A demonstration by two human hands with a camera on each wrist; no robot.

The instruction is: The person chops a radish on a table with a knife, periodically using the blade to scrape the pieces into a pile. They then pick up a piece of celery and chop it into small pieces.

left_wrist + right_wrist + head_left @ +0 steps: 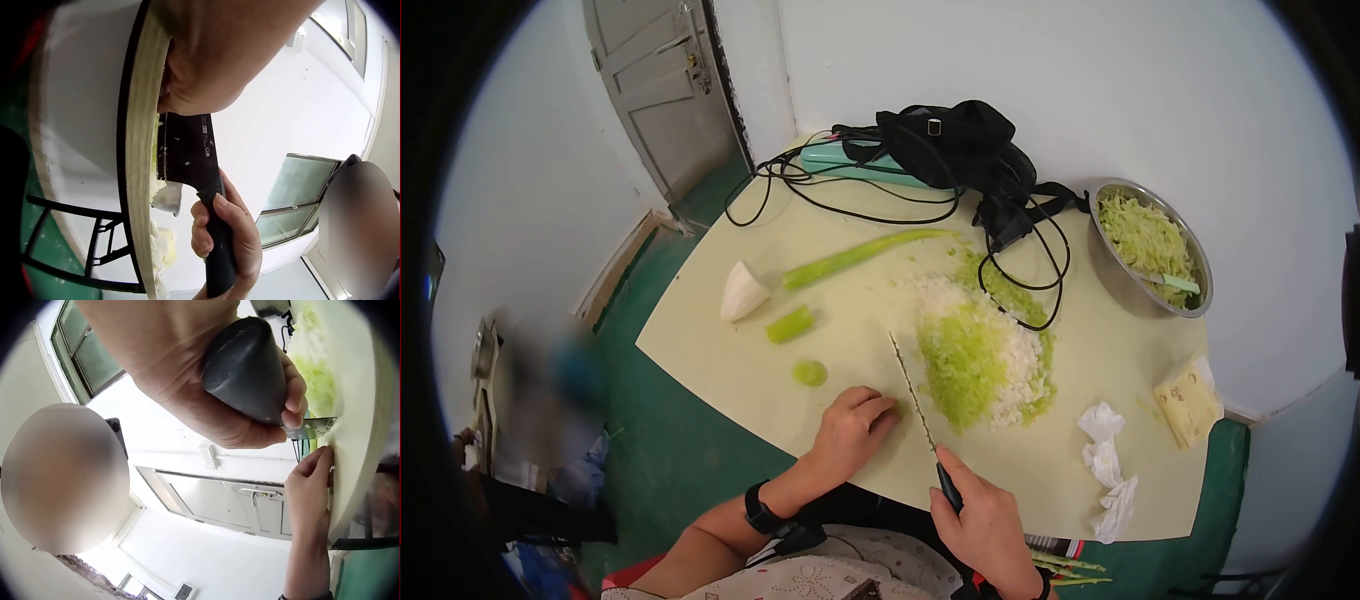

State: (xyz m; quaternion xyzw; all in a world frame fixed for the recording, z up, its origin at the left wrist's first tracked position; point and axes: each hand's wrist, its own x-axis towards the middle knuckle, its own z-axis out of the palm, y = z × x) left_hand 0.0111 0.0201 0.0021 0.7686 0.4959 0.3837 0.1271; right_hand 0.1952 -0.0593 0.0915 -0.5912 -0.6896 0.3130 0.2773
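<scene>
My right hand [985,525] grips the black handle of a broad kitchen knife [190,147], its blade upright, edge down at the table with green bits stuck along it. Left of the blade, my left hand [852,432] has its fingers curled at the tabletop, pinching a small green stalk piece [900,408] mostly hidden by the fingers. Right of the knife spreads a heap of finely chopped green and white vegetable [965,370]. A round green slice [809,373], a short green chunk [789,323], a long peeled green stalk [850,260] and a white vegetable chunk [743,291] lie to the left.
A metal bowl [1104,262] of shredded green vegetable stands at the right back. Behind lie a black bag [950,140], loose cables and a teal case [825,155]. Crumpled tissue [1103,460] and a yellow packet [1187,405] sit at the right of the cream table [700,275].
</scene>
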